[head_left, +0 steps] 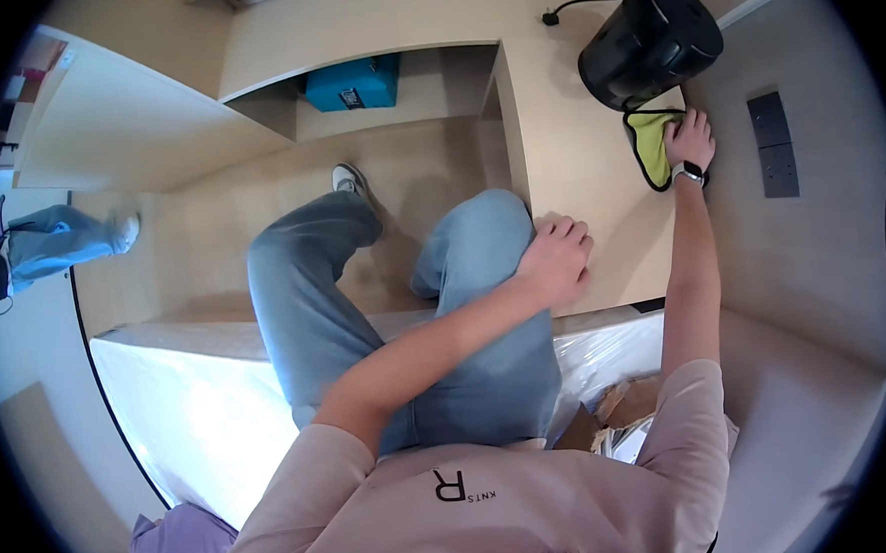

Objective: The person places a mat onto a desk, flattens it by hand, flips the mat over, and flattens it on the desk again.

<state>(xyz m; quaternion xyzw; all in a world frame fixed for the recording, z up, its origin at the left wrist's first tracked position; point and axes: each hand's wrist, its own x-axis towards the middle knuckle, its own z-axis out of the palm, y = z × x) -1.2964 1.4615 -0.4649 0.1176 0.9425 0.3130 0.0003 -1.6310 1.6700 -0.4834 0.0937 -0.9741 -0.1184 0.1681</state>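
Observation:
On the light wooden desk top (601, 228), my right hand (691, 141) presses on a yellow-green cloth (648, 144) with a dark border, close to the wall. A watch (688, 172) is on that wrist. The cloth lies just below a black cylindrical appliance (651, 43). My left hand (556, 261) rests at the desk's near left edge, beside my knee, with its fingers bent a little and slightly apart and nothing visible in it.
A black plug (551, 17) on a cable lies behind the appliance. Dark sockets (775, 145) are on the right wall. A teal box (353, 84) sits in the low shelf opening. Plastic-wrapped bedding (190, 410) is beneath me, with an open cardboard box (625, 404) nearby.

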